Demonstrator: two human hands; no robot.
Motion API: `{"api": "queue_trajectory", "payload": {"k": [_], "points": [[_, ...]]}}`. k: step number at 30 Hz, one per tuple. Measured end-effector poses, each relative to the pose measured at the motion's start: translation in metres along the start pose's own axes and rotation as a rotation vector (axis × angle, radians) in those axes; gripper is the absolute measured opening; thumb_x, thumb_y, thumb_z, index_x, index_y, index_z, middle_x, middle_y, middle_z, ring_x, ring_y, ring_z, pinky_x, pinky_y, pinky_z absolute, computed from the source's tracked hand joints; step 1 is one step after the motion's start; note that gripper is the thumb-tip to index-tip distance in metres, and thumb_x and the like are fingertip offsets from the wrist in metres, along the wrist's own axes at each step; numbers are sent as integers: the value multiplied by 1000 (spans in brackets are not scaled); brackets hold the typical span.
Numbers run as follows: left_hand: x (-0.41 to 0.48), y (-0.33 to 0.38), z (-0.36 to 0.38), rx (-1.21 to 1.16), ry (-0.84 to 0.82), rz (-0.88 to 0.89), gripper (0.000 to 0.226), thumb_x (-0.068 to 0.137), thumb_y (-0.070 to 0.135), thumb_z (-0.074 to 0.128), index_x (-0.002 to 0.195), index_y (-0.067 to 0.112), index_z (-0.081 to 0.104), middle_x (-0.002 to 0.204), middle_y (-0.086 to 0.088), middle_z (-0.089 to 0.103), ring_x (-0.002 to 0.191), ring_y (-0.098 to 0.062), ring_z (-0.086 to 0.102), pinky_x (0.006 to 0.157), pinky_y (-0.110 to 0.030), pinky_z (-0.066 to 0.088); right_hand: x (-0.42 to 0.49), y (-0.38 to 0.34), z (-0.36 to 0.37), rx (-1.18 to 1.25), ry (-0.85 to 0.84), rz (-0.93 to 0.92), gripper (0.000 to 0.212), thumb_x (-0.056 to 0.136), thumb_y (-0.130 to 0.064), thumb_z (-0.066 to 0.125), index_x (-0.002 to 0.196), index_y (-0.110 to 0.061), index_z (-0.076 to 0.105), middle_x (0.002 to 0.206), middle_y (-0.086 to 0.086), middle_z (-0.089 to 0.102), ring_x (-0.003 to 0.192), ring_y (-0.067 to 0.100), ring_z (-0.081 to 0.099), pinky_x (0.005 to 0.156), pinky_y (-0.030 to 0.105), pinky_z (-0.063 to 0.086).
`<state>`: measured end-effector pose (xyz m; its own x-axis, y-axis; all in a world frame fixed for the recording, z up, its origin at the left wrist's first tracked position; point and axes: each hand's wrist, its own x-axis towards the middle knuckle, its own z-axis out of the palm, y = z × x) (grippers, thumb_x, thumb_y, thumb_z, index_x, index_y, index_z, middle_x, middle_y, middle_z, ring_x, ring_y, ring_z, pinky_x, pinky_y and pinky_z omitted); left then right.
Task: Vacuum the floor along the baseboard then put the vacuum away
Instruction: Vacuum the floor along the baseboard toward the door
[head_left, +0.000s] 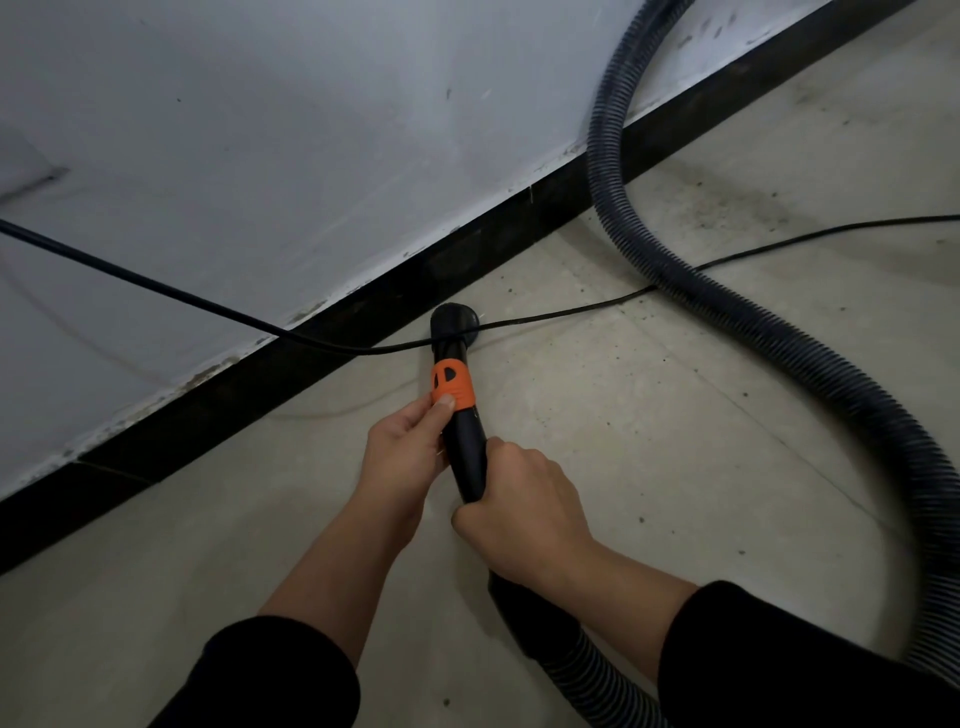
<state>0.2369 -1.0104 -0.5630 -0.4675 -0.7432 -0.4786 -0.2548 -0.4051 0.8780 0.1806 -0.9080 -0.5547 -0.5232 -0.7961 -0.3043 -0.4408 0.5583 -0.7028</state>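
Both hands (467, 467) grip the vacuum wand (460, 410).

power cord (545, 315) across nozzle (455, 323), hose (779, 332) looping right, floor (208, 519) open left

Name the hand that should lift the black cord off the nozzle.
Left, probably. The left hand sits at the orange collar, nearest where the cord crosses the nozzle; the right hand grips the wand farther back and could steady it alone.
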Motion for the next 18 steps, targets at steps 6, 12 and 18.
{"api": "queue_trajectory", "payload": {"k": [6, 12, 18], "points": [[-13, -6, 0, 4, -7, -1, 26, 98, 18, 52, 121, 11, 63, 109, -9, 70, 103, -20, 67, 81, -25, 54, -13, 1, 0, -26, -3, 11, 19, 74, -18, 58, 88, -16, 45, 76, -1, 49, 68, 21, 50, 48, 24, 31], [-23, -9, -5, -30, 3, -10, 26, 98, 16, 52, 122, 9, 62, 110, -11, 69, 105, -23, 66, 85, -28, 53, -20, 0, 1, -49, -23, 12, 19, 73, -18, 58, 85, -17, 44, 72, -3, 46, 63, 18, 47, 47, 25, 29], [-29, -8, 2, -50, -19, -15, 15, 98, 15, 52, 106, 16, 65, 107, -8, 69, 101, -19, 67, 79, -24, 53, -26, 3, -5, -68, -11, 12, 19, 73, -18, 59, 83, -16, 42, 70, -3, 45, 59, 16, 44, 46, 24, 28]]}}
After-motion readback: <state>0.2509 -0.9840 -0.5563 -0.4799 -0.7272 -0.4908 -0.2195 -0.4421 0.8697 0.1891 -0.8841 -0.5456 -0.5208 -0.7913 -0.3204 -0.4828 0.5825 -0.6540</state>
